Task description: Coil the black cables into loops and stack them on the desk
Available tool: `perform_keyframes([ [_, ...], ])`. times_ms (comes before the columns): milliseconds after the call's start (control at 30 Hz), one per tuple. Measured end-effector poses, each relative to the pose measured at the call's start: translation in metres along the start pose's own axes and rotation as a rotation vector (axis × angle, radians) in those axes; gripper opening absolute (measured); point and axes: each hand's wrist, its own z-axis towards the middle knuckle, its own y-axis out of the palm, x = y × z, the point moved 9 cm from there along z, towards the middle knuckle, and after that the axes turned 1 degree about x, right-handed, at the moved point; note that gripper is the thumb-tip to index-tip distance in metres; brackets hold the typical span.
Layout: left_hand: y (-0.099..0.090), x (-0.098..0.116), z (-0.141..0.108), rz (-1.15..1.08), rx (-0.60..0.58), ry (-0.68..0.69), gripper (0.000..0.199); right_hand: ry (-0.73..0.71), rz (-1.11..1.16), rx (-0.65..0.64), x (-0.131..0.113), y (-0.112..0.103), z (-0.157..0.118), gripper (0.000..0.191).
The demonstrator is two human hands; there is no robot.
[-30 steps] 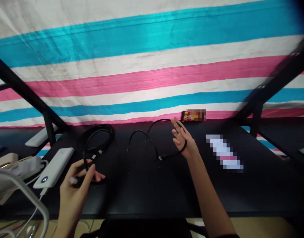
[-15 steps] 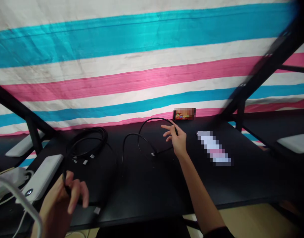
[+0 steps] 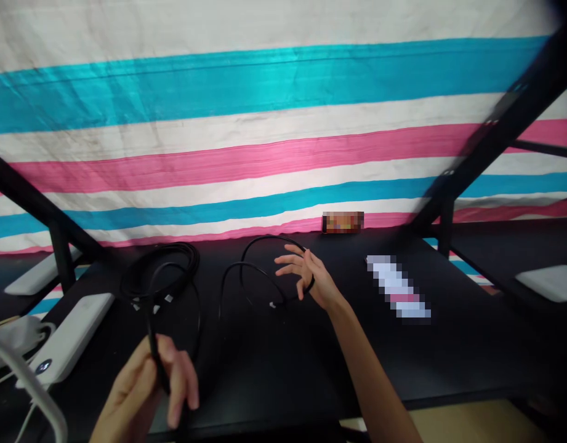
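Observation:
My left hand is at the lower left, its thumb and fingers closed on a black cable that rises from the grip and bends over. At mid-table my right hand has its upper fingers spread, while the same kind of black cable arcs behind them and passes through near the thumb. A small pale tip shows on the cable just left of that hand. Behind my left hand lies a coiled black cable with several pale tags or ends beside it.
A white power bank lies at the left of the black table, near a white cord. A small screen leans against the striped sheet at the back. A blurred-out phone-like item lies right.
My left hand has moved right with its cable. My right hand has turned and shifted slightly left and down, its fingers spread wider. The view has tilted up a little.

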Motion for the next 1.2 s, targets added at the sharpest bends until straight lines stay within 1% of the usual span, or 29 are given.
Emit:
perform_keyframes([
  [67,0.021,-0.002,-0.001,0.004,-0.083,-0.004,0.023,0.064,0.043,-0.121,0.004,0.014,-0.004,0.052],
  [200,0.054,-0.012,0.001,0.062,-0.208,-0.04,0.014,0.19,0.074,-0.272,0.012,0.035,-0.014,0.056],
  [300,0.076,-0.018,0.005,0.257,-0.271,-0.01,0.016,0.23,0.034,-0.362,0.014,0.05,-0.022,0.059],
  [367,0.087,-0.017,0.008,0.419,-0.295,0.066,0.015,0.226,-0.023,-0.37,0.013,0.054,-0.025,0.06],
  [433,0.093,-0.013,0.009,0.536,-0.29,0.167,0.013,0.219,-0.094,-0.338,0.012,0.05,-0.027,0.059],
  [467,0.093,-0.009,0.009,0.567,-0.271,0.225,0.013,0.208,-0.13,-0.31,0.01,0.046,-0.027,0.057],
  [533,0.085,0.002,0.008,0.592,-0.179,0.342,0.014,0.156,-0.198,-0.219,0.004,0.033,-0.024,0.049],
  [600,0.071,0.015,0.006,0.583,-0.037,0.449,0.016,0.044,-0.238,-0.069,-0.006,0.015,-0.019,0.038],
  [667,0.061,0.024,0.004,0.578,0.076,0.507,0.018,-0.081,-0.226,0.062,-0.016,0.003,-0.016,0.032],
  [733,0.062,0.029,0.004,0.589,0.108,0.549,0.018,-0.176,-0.168,0.114,-0.021,0.001,-0.015,0.03],
  [767,0.068,0.029,0.005,0.61,0.087,0.561,0.018,-0.195,-0.13,0.108,-0.02,0.004,-0.014,0.03],
  [800,0.077,0.028,0.006,0.639,0.049,0.577,0.016,-0.193,-0.091,0.086,-0.018,0.01,-0.014,0.032],
  [867,0.101,0.022,0.008,0.727,-0.066,0.597,0.014,-0.164,-0.018,0.017,-0.014,0.024,-0.015,0.042],
  [933,0.124,0.011,0.01,0.824,-0.176,0.591,0.014,-0.13,0.033,-0.077,-0.012,0.042,-0.019,0.058],
  [1000,0.139,0.001,0.012,0.894,-0.226,0.577,0.015,-0.104,0.054,-0.177,-0.012,0.057,-0.026,0.073],
  [1033,0.143,-0.002,0.013,0.924,-0.234,0.58,0.016,-0.085,0.051,-0.221,-0.012,0.063,-0.03,0.076],
  [1100,0.145,-0.002,0.011,0.984,-0.222,0.642,0.018,-0.013,0.004,-0.293,-0.008,0.072,-0.036,0.073],
  [1200,0.137,0.008,0.001,1.016,-0.177,0.777,0.018,0.113,-0.135,-0.327,0.0,0.075,-0.04,0.063],
])
